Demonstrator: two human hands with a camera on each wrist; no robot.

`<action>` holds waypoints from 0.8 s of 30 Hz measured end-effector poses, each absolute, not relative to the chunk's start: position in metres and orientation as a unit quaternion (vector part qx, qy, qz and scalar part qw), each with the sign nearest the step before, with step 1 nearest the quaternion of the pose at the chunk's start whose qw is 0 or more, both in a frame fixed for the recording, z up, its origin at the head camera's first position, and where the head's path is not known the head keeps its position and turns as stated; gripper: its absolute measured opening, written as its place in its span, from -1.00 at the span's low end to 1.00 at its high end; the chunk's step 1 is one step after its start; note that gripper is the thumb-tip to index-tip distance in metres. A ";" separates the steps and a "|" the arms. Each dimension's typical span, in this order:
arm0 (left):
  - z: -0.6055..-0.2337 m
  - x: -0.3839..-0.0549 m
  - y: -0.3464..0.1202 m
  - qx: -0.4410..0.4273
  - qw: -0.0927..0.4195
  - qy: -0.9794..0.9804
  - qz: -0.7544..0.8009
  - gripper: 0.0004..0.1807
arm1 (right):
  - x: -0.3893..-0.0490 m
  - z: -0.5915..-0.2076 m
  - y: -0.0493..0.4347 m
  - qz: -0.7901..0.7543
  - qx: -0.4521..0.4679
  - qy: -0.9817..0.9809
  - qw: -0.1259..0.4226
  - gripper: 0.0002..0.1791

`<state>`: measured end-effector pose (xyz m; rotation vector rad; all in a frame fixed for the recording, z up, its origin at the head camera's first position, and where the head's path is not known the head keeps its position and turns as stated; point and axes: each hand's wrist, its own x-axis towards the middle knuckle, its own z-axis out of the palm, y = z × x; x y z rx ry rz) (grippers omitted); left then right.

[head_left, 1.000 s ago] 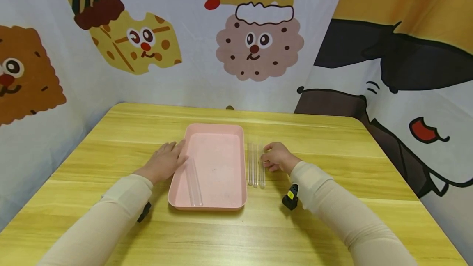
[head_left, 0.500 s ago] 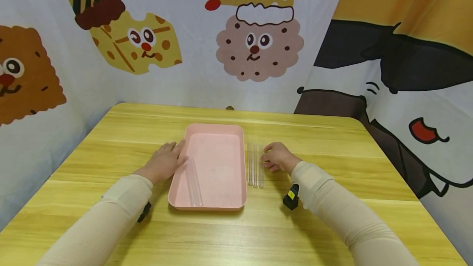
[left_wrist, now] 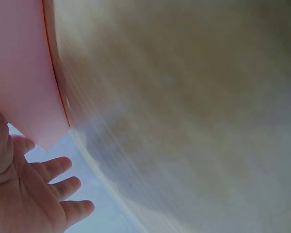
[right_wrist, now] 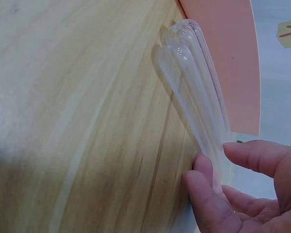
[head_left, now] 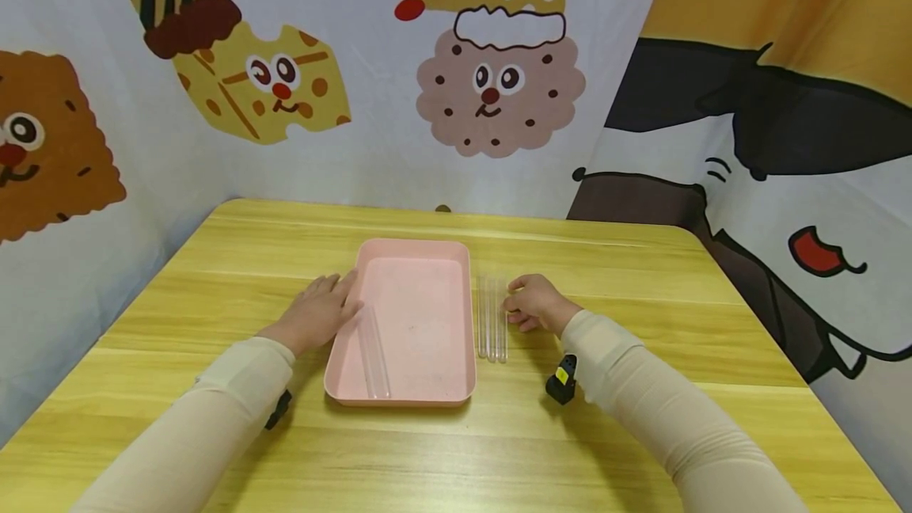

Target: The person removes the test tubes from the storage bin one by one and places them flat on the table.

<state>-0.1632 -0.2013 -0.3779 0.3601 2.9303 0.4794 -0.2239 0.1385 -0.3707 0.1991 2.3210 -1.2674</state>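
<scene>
My left hand (head_left: 317,313) rests at the left wall of the pink tray (head_left: 420,400), its thumb at the rim. In the left wrist view, its fingers (left_wrist: 56,167) are spread and hold nothing. My right hand (head_left: 537,303) is just right of a row of clear test tubes (head_left: 487,323). Its thumb and curled fingers pinch the far part of the outermost test tube (right_wrist: 179,73). The tubes' rounded ends point toward me. Inside the tray, more clear test tubes (head_left: 375,355) lie slanted along the left side.
Everything stands on a wood-grain table (head_left: 456,465). Behind and beside it hangs a pale cloth (head_left: 385,165) printed with cartoon figures. A black wrist camera (head_left: 561,380) hangs below the right sleeve.
The outermost test tube has shifted slightly left, closer against the other tubes, with my right hand on it. My left hand and the tray have stayed put.
</scene>
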 end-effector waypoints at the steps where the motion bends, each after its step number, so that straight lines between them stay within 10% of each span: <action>1: -0.378 -0.163 -0.201 0.120 0.074 0.977 0.161 -0.34 | -0.224 -0.371 0.138 -0.464 0.074 0.849 0.243 -0.43; 24: -0.379 -0.163 -0.202 0.121 0.071 0.977 0.157 -0.34 | -0.233 -0.350 0.154 -0.560 0.074 0.797 0.213 -0.33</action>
